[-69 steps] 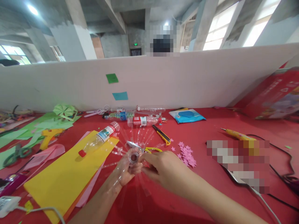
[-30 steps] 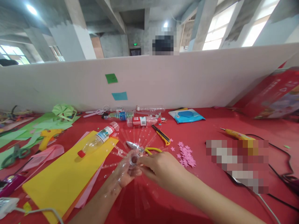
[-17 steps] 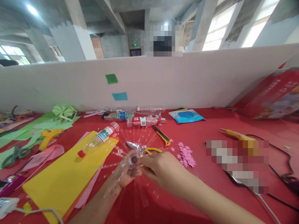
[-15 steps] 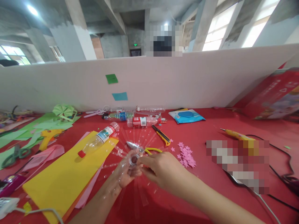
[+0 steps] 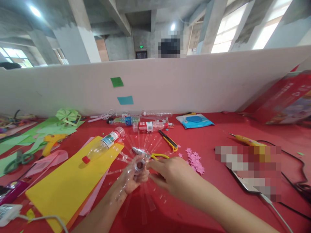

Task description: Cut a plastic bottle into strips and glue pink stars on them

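Note:
My left hand (image 5: 134, 178) is closed around the neck of a cut clear plastic bottle (image 5: 140, 165). Its mouth points up at me, and long clear strips fan out from it in all directions, some lying over my left wrist. On the right of the neck is my right hand (image 5: 172, 173), its index finger and thumb apart, with the fingertips beside the rim; whether they touch it I cannot tell. Just beyond the hands lie pliers (image 5: 157, 156) with yellow handles, partly under the strips. A yellow utility knife (image 5: 168, 141) rests farther back.
Pink paper stars (image 5: 195, 160) lie right of my hands. Yellow paper (image 5: 73, 184) with a labelled bottle (image 5: 104, 144) on it is at left, near a glue gun (image 5: 52, 142) and scissors (image 5: 19, 160). More bottles (image 5: 148, 126) and a wipes pack (image 5: 195, 121) sit behind; a soldering iron (image 5: 247, 139) lies right.
My right fingertips have shifted slightly right, off the bottle's rim, so more of the mouth shows. My left hand keeps its grip. The view has shifted slightly.

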Demonstrator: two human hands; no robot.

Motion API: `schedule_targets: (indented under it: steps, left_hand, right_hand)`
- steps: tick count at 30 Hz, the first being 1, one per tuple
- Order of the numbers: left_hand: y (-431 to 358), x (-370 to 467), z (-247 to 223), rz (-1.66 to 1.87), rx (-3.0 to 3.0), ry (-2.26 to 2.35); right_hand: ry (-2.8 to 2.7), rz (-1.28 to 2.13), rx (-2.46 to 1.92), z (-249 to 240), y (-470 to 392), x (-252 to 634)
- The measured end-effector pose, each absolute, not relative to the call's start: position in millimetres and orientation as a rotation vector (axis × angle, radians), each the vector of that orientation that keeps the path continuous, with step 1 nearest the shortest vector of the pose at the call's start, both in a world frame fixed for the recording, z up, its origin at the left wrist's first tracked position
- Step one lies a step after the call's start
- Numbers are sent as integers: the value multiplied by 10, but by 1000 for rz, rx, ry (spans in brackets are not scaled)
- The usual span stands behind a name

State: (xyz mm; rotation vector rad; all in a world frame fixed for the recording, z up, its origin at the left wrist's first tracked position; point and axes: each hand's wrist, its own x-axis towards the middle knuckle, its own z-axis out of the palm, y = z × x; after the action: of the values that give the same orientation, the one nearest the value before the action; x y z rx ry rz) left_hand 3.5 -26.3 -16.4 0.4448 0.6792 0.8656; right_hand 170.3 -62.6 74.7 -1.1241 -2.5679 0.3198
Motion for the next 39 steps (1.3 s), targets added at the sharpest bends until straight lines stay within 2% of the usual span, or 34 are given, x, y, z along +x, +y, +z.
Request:
schedule_targets:
  steps: [19, 29, 39]
  left_hand:
    - [-370, 139, -110, 848, 565, 764]
    - [-446, 159, -37, 864, 697, 775]
    - [-300, 65, -151, 874, 497, 692]
  right_hand:
    - [-2433, 252, -1087, 559, -551, 1644]
    - [-2484, 8, -1156, 525, -574, 1600]
    - [-2439, 386, -1058, 664, -581, 1676]
